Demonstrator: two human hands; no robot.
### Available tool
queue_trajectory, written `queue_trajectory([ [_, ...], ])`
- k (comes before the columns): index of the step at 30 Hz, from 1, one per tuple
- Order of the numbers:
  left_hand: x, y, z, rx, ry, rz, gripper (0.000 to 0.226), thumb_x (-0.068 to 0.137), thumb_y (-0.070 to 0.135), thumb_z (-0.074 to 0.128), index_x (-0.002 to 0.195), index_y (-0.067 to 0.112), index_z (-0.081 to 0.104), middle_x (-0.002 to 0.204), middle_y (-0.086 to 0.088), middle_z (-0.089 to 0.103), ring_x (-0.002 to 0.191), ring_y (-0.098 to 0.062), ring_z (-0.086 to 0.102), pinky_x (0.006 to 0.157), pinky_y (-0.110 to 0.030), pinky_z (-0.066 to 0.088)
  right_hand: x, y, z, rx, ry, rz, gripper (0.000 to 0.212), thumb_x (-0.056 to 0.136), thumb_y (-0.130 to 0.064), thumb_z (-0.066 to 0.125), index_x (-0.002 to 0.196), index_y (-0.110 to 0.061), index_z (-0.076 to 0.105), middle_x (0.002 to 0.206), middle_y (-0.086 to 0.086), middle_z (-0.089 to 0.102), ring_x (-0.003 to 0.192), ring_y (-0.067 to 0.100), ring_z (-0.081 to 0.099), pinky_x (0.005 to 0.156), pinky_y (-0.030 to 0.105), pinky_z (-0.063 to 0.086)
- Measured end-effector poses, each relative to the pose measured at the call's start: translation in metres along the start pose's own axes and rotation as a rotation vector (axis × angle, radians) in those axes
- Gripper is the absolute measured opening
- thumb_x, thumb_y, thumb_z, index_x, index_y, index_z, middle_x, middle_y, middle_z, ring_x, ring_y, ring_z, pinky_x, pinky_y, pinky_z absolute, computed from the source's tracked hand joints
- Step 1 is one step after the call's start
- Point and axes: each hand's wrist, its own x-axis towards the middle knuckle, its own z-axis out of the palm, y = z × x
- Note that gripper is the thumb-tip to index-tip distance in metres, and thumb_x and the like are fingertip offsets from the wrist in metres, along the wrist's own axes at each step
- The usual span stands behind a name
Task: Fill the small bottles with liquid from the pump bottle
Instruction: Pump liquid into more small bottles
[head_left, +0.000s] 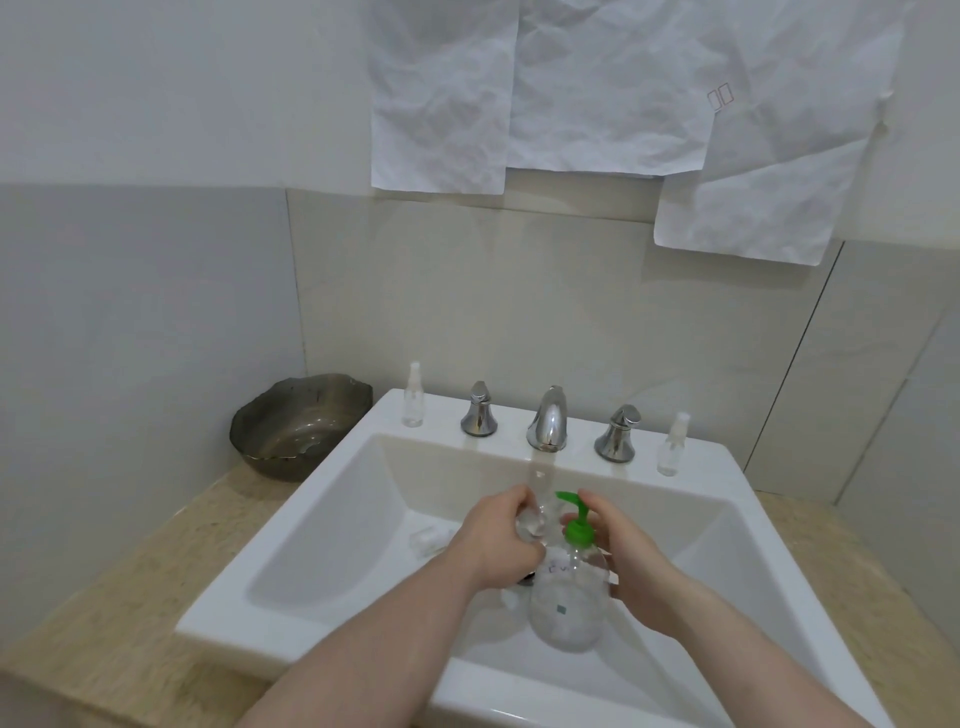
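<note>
The right hand (631, 558) is curling round the neck and shoulder of the clear pump bottle (569, 608), holding it over the white sink (322, 525). The bottle's long axis is running near upright, base toward the camera, and its green pump (575, 519) is pointing left toward the left hand (498, 540). That hand is gripping a small clear bottle (535, 514) just beside the nozzle, tilted up toward the faucet (548, 418). Two more small spray bottles, one (413, 395) and another (672, 444), are standing upright on the sink's back ledge.
</note>
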Motion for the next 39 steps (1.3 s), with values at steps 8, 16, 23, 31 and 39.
queue_trajectory([
  [8, -0.0008, 0.0025, -0.0002, -0.006, 0.011, 0.010, 0.025, 0.067, 0.021, 0.063, 0.087, 0.031, 0.052, 0.082, 0.005, 0.066, 0.077, -0.019, 0.062, 0.065, -0.029, 0.051, -0.0010, -0.0001, -0.0015, 0.019, -0.087, 0.074, 0.051, 0.089, -0.067, 0.056, 0.110, -0.026, 0.079, 0.098, -0.010, 0.079, 0.088, 0.018, 0.068, 0.087, 0.037, 0.047],
  [16, -0.0032, 0.0021, -0.0024, 0.006, -0.012, -0.006, 0.027, 0.065, 0.019, 0.063, 0.085, 0.033, 0.051, 0.077, 0.010, 0.062, 0.071, -0.014, 0.055, 0.060, -0.023, 0.042, 0.0016, 0.0032, -0.0009, 0.044, -0.062, 0.067, 0.042, 0.089, -0.060, 0.061, 0.107, -0.026, 0.078, 0.097, -0.007, 0.077, 0.087, 0.018, 0.065, 0.083, 0.036, 0.047],
  [23, -0.0037, 0.0028, -0.0027, 0.025, -0.019, -0.007, 0.026, 0.068, 0.019, 0.063, 0.086, 0.033, 0.050, 0.080, 0.008, 0.063, 0.073, -0.017, 0.057, 0.062, -0.024, 0.043, 0.0004, 0.0030, 0.0019, 0.031, -0.033, 0.061, 0.054, 0.082, -0.072, 0.062, 0.109, -0.029, 0.079, 0.107, -0.007, 0.079, 0.097, 0.016, 0.069, 0.091, 0.040, 0.049],
  [31, -0.0043, 0.0045, -0.0033, 0.040, -0.003, -0.019, 0.024, 0.070, 0.018, 0.064, 0.080, 0.031, 0.047, 0.078, 0.008, 0.061, 0.072, -0.015, 0.056, 0.057, -0.021, 0.038, 0.0015, 0.0018, 0.0055, 0.056, -0.017, 0.060, 0.037, 0.089, -0.059, 0.059, 0.098, -0.027, 0.076, 0.096, -0.009, 0.076, 0.088, 0.016, 0.066, 0.080, 0.037, 0.043],
  [39, -0.0057, 0.0088, -0.0071, -0.008, 0.048, -0.026, 0.026, 0.066, 0.012, 0.063, 0.076, 0.028, 0.045, 0.074, 0.007, 0.058, 0.070, -0.019, 0.052, 0.057, -0.029, 0.041, 0.0021, 0.0055, 0.0027, 0.024, -0.005, 0.063, 0.062, 0.075, -0.076, 0.064, 0.114, -0.028, 0.077, 0.114, -0.005, 0.077, 0.106, 0.019, 0.068, 0.090, 0.040, 0.049],
])
